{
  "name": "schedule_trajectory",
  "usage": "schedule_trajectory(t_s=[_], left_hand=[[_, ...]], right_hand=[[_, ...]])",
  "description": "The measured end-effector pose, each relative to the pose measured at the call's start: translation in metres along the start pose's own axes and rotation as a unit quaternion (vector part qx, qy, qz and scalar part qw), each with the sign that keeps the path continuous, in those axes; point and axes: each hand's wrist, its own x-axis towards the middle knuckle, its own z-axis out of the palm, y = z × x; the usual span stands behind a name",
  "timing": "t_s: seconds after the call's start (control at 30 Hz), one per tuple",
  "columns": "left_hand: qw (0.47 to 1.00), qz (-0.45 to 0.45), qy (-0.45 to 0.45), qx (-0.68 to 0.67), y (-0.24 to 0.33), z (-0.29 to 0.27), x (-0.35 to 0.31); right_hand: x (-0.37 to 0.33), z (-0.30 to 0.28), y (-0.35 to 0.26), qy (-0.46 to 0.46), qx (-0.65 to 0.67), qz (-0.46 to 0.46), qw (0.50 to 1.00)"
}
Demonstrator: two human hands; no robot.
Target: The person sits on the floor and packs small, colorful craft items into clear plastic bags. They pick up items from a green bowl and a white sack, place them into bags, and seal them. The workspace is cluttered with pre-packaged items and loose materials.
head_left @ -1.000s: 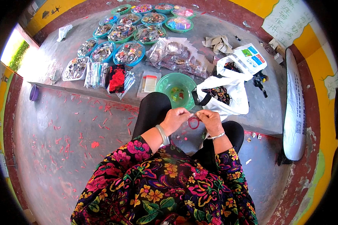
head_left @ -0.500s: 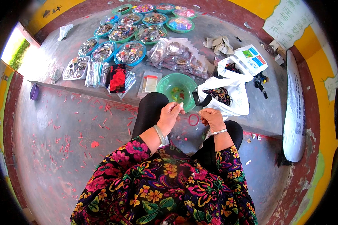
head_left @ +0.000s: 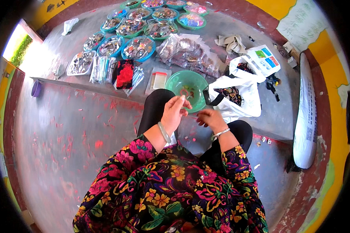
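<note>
My left hand (head_left: 174, 112) is raised in front of the green plastic basin (head_left: 173, 81), thumb and fingertips pinched together. Whatever lies in that pinch is too small to make out. My right hand (head_left: 212, 119) is just to its right, below the white plastic bag (head_left: 249, 105), its curled fingers smeared by motion; I cannot tell if it holds anything. Small coloured bits and a blurred reddish shape (head_left: 188, 92) show against the basin's inside. Dark and coloured bands (head_left: 231, 95) fill the bag's mouth.
Bowls of bagged trinkets (head_left: 138, 48) stand on the raised ledge, beside clear packets (head_left: 188, 54) and a red-and-black pouch (head_left: 124, 73). A purple bucket (head_left: 36, 89) is on the lower floor, among scattered red scraps. A long white wrapped roll (head_left: 304, 112) leans at the right wall.
The red ring that hung at my right hand is gone from there. My right hand has moved slightly left and blurred, while the left has risen a little.
</note>
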Motion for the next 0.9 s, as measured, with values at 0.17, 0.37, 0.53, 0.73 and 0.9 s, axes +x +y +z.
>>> schedule_trajectory(t_s=[0.17, 0.37, 0.53, 0.73, 0.9], left_hand=[[0.986, -0.084, -0.065, -0.128, 0.008, 0.001, 0.003], [0.977, -0.112, -0.091, -0.155, 0.009, 0.004, 0.003], [0.956, -0.086, -0.081, -0.268, 0.042, 0.014, -0.005], [0.954, 0.032, -0.085, -0.287, 0.116, 0.006, -0.018], [0.968, 0.077, -0.030, -0.238, 0.127, -0.037, -0.026]], right_hand=[[-0.022, 0.056, 0.011, -0.124, -0.148, -0.108, 0.975], [-0.010, 0.077, 0.030, -0.191, -0.045, -0.033, 0.980], [-0.005, 0.080, 0.036, -0.238, 0.035, 0.038, 0.970], [-0.011, 0.071, 0.027, -0.217, 0.072, 0.063, 0.971], [-0.012, 0.070, 0.029, -0.142, 0.172, 0.060, 0.973]])
